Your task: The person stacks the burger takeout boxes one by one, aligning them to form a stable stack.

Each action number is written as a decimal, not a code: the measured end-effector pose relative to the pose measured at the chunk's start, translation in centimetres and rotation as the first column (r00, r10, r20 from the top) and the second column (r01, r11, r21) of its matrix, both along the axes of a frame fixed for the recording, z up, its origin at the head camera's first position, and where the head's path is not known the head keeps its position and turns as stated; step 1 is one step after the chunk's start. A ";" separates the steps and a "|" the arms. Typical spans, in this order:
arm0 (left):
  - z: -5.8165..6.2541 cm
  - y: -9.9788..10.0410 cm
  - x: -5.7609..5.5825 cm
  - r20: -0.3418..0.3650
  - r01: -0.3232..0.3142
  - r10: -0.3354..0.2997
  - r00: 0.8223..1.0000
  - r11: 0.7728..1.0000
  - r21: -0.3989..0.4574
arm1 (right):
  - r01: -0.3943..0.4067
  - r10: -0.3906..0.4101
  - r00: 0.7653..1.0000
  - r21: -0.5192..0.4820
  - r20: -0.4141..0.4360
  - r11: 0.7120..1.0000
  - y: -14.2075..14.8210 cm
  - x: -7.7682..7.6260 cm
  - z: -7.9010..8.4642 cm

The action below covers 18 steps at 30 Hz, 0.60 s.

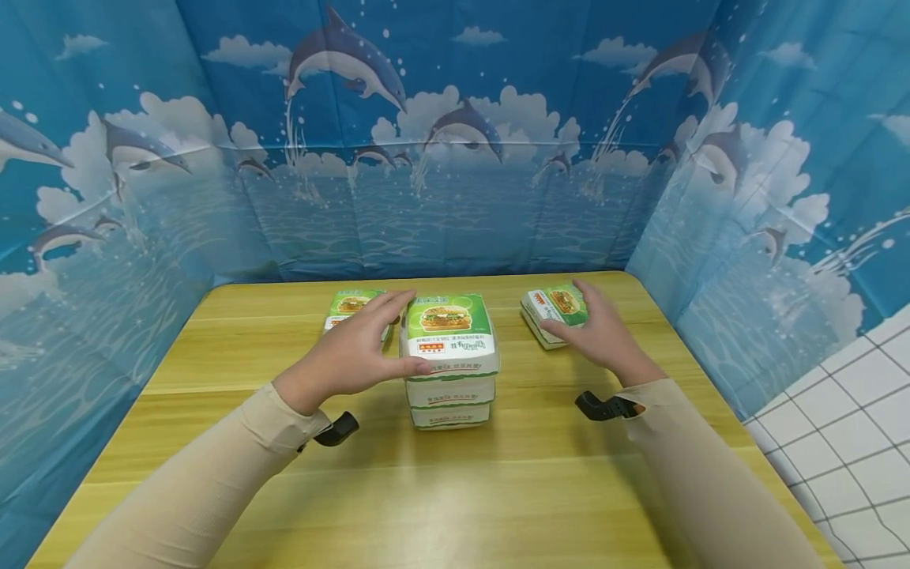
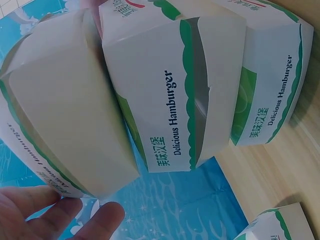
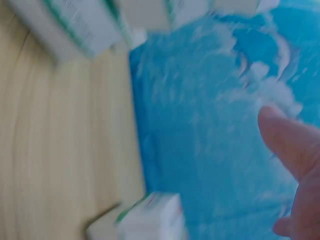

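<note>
Three green-and-white hamburger boxes stand stacked mid-table. My left hand point(image 1: 355, 344) holds the top hamburger box point(image 1: 448, 332) from its left side, thumb at the front and fingers toward the back. In the left wrist view that top box point(image 2: 65, 110) leans away from the middle box point(image 2: 150, 95), whose lid edge gapes a little; the bottom box point(image 2: 272, 75) lies under them. My right hand point(image 1: 604, 332) is spread above the hamburger box point(image 1: 550, 312) at the back right, overlapping it in the head view. Nothing is between its fingers in the blurred right wrist view.
Another hamburger box point(image 1: 348, 304) sits behind my left hand, partly hidden by it. The wooden table point(image 1: 284, 482) ends at a blue dolphin curtain point(image 1: 455, 213) at the back. White tile-patterned cloth point(image 1: 853, 427) hangs at the right.
</note>
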<state>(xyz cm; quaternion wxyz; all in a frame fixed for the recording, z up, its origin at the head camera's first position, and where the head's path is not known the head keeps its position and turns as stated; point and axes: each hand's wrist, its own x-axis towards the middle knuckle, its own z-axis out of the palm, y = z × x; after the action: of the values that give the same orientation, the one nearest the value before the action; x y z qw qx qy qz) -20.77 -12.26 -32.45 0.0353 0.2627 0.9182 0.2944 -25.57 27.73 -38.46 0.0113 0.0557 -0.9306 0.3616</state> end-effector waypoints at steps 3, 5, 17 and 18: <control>0.0 0.0 0.0 0.000 0.001 -0.001 1.000 1.000 0.000 | 0.071 -0.072 0.997 0.066 0.018 0.995 1.1 -1.0 -1.3; 0.0 -0.1 0.1 -0.001 0.002 -0.002 1.000 1.000 -0.001 | 0.104 -0.108 0.994 0.094 0.035 0.990 1.7 -1.5 -2.1; 0.0 -0.2 0.1 -0.011 0.001 -0.001 1.000 1.000 0.000 | 0.193 -0.219 0.964 0.171 0.149 0.966 3.1 -3.3 -5.1; 0.0 -0.2 0.0 -0.010 0.002 -0.002 1.000 1.000 0.002 | 0.201 -0.226 0.963 0.168 0.148 0.965 3.1 -3.3 -5.2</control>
<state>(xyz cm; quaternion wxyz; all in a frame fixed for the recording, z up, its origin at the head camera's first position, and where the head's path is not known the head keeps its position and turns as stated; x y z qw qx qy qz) -20.74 -12.50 -32.47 0.0306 0.2652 0.9179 0.2937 -28.88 30.83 -43.69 -0.0313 -0.0748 -0.9536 0.2900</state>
